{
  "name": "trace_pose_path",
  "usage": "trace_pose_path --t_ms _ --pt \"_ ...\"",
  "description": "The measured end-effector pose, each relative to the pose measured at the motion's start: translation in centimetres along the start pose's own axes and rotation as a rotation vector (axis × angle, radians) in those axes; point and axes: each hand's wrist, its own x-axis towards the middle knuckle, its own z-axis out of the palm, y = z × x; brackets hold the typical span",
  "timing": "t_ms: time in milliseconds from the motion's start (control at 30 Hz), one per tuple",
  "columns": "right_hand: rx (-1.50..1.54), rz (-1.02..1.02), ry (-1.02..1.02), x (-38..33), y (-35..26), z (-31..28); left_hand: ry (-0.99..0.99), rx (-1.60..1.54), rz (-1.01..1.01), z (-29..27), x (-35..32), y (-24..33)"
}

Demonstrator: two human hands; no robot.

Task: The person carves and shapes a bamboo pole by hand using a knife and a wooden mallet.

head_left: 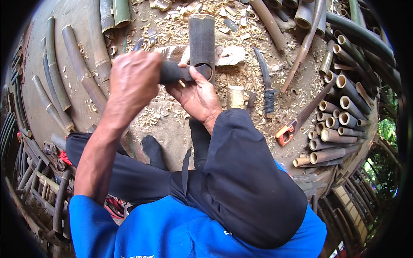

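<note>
My left hand (134, 76) is closed in a fist around one end of a dark cylindrical piece (170, 72); its exact kind does not show. Palm up, my right hand (197, 96) grips the narrower far end between thumb and fingers. That end meets the near end of a dark bamboo tube (201, 41), where a pale cut rim shows beside my right thumb. The tube lies across a pale wooden block (231, 56). My right forearm is mostly hidden behind my raised knee.
Wood shavings (159, 116) cover the ground. To the right lie a curved knife with a wrapped handle (267, 86), an orange-handled saw (285, 133) and stacked bamboo tubes (333, 135). A short pale bamboo piece (235, 97) stands by my knee. Long bamboo poles (77, 64) lie left.
</note>
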Motion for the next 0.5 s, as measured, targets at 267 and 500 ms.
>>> trace_pose_path --t_ms 267,500 --pt "-0.191 -0.029 0.176 0.2 0.2 0.9 -0.113 -0.248 -0.193 1.5 -2.8 -1.2" --pt "-0.006 -0.019 0.203 -1.2 -1.1 1.1 0.042 0.080 -0.017 -3.6 -0.1 6.5"
